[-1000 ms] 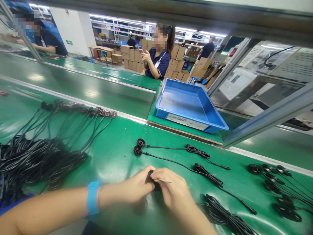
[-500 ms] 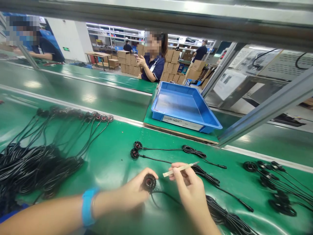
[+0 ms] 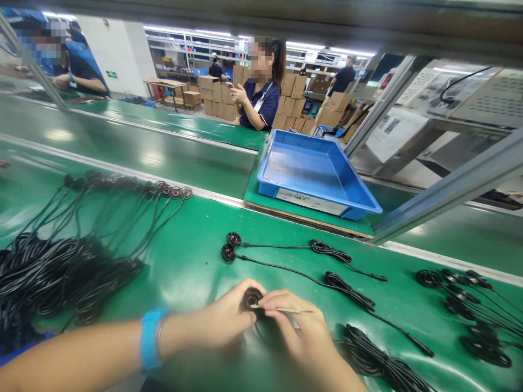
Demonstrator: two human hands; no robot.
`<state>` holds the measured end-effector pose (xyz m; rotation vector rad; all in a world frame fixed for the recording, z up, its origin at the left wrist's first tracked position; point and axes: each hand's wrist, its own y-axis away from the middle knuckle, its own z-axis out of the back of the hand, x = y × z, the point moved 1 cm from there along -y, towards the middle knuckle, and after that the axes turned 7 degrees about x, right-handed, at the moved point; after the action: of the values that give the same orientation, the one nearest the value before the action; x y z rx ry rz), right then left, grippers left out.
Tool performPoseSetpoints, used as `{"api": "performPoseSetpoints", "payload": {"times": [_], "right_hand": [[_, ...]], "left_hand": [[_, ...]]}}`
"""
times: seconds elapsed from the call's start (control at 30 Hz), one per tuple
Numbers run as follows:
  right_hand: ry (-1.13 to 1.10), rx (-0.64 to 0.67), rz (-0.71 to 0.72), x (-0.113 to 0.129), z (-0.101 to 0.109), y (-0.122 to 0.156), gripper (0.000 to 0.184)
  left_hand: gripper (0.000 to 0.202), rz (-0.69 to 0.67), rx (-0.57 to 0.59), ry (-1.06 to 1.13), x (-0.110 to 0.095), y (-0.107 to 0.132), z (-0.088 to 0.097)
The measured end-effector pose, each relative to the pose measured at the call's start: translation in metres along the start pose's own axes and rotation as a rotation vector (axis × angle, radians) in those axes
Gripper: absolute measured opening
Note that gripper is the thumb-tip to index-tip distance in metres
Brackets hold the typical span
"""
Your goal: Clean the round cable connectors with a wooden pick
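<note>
My left hand [image 3: 226,321] is wrapped around a round black cable-end part [image 3: 250,295] with a ribbed rim and a reddish centre. A black cable runs down from it and is partly hidden by my hands. My right hand [image 3: 304,329] pinches a thin pale stick [image 3: 295,311], its light end at the centre of the round part. Just beyond my hands lie two similar round parts [image 3: 227,252] with cables, whose tied coils [image 3: 349,291] rest to the right. A larger cable bundle [image 3: 379,356] sits beside my right forearm.
On the left is a big heap of black cables [image 3: 69,267] with round ends. More black round parts [image 3: 461,294] lie at the right. A blue tray [image 3: 318,171] stands behind, near a slanted metal post [image 3: 445,163]. Across the bench, a person [image 3: 261,103] holds a phone.
My right hand has moved left and brought the pale stick's end onto the round part. My left hand keeps holding that part in nearly the same place.
</note>
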<state>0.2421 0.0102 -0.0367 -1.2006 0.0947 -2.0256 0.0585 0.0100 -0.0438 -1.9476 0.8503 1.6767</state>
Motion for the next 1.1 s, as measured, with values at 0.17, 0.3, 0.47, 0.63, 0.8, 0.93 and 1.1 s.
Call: {"api": "performPoseSetpoints", "payload": {"times": [0.17, 0.3, 0.47, 0.63, 0.8, 0.93, 1.1], "right_hand": [[0.03, 0.042, 0.048, 0.005, -0.002, -0.004, 0.023], [0.173, -0.13, -0.116, 0.002, 0.008, -0.001, 0.015], [0.597, -0.071, -0.239, -0.018, 0.026, 0.002, 0.022], [0.511, -0.024, -0.237, -0.01, 0.015, 0.005, 0.015], [0.351, -0.004, -0.206, 0.003, -0.015, 0.013, 0.011], [0.534, -0.028, -0.053, 0.004, -0.022, 0.018, 0.01], [0.683, -0.065, 0.048, 0.006, -0.026, 0.022, 0.009]], "left_hand": [[0.025, 0.021, -0.08, 0.097, 0.009, -0.004, 0.001], [0.029, 0.074, -0.152, 0.374, 0.013, -0.008, 0.001], [0.033, 0.013, -0.188, 0.278, 0.003, -0.003, 0.005], [0.029, -0.118, -0.202, 0.157, -0.006, 0.0, 0.004], [0.009, -0.241, -0.23, -0.176, -0.005, 0.005, 0.001], [0.017, -0.251, -0.167, -0.516, -0.008, 0.012, 0.003], [0.018, -0.291, -0.033, -0.642, -0.013, 0.015, 0.004]]}}
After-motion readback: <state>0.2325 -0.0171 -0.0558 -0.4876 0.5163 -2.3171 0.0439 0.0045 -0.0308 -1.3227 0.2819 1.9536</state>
